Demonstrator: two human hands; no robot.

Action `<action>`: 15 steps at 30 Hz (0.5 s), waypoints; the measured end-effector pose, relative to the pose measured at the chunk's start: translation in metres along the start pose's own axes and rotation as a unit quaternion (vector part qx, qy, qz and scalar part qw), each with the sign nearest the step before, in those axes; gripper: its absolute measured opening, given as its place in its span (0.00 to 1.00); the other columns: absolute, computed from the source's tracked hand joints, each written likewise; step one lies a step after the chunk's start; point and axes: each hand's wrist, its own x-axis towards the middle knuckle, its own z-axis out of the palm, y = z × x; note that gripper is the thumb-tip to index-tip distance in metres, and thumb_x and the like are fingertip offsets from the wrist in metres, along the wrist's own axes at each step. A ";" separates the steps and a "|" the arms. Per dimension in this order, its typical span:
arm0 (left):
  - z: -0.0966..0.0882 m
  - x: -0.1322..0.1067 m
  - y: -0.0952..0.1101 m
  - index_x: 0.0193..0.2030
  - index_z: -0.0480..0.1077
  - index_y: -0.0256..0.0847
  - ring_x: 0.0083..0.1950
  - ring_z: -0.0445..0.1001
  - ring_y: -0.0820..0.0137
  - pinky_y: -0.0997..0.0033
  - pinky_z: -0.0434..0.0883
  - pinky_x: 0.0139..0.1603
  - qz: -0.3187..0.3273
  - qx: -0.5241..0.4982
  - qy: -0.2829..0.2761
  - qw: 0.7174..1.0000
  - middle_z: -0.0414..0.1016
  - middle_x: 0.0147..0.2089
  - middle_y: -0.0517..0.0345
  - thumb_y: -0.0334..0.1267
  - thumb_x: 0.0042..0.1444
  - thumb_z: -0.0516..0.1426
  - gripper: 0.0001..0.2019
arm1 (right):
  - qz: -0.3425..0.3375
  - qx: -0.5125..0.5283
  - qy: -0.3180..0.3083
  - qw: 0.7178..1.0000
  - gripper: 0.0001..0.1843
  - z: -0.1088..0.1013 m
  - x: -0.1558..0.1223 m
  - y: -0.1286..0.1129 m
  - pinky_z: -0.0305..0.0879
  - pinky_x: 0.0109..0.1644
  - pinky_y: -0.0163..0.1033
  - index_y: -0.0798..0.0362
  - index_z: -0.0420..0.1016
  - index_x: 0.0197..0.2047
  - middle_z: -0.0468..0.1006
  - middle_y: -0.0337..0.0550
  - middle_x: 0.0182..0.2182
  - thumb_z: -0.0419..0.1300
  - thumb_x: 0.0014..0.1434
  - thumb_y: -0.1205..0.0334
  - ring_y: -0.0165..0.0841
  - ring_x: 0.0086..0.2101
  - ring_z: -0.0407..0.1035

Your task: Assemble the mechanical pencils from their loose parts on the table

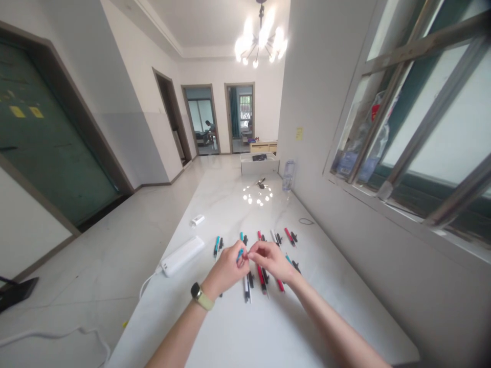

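My left hand (pixel 228 268) and my right hand (pixel 271 260) meet above the white marble table (pixel 230 327). The left fingers hold a small blue-tipped pen (pixel 240 254), and the right fingertips pinch at its end, which is partly hidden. Several pens with black caps lie in rows around my hands. A teal pen (pixel 217 246) lies left of my left hand, a red pen (pixel 261 278) lies below my fingers, and a white pen (pixel 247 289) lies beside it. A smartwatch (pixel 198 295) sits on my left wrist.
A white power bank (pixel 182 255) with a cable lies at the table's left edge. Farther along are a small white tube (pixel 197 220), a water bottle (pixel 288 175) and a white box (pixel 260 163). A wall and window run along the right side. A person (pixel 209 132) sits in a distant room.
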 end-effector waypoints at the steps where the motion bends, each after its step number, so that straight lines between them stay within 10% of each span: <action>1: 0.008 0.001 -0.001 0.31 0.57 0.44 0.25 0.61 0.73 0.75 0.60 0.30 0.009 -0.005 0.014 1.000 0.55 0.22 0.69 0.29 0.52 0.52 0.07 | -0.006 0.005 0.012 1.000 0.12 0.009 0.000 0.001 0.61 0.29 0.33 0.54 0.75 0.32 0.73 0.37 0.25 0.60 0.60 0.54 0.29 0.26 0.65; 8: 0.027 -0.006 -0.031 0.35 0.60 0.43 0.29 0.65 0.71 0.72 0.65 0.33 0.015 -0.051 0.038 0.998 0.63 0.28 0.63 0.34 0.57 0.52 0.02 | -0.021 -0.046 0.134 0.990 0.13 0.007 -0.005 0.013 0.61 0.31 0.35 0.53 0.74 0.31 0.74 0.39 0.26 0.59 0.61 0.53 0.30 0.27 0.65; 15: 0.018 -0.019 -0.047 0.28 0.52 0.44 0.36 0.66 0.68 0.66 0.67 0.41 0.039 -0.059 0.126 0.989 0.62 0.32 0.58 0.37 0.58 0.51 0.10 | 0.001 0.165 0.215 0.963 0.10 -0.016 -0.010 0.009 0.58 0.23 0.32 0.53 0.72 0.33 0.73 0.39 0.25 0.62 0.60 0.54 0.26 0.20 0.60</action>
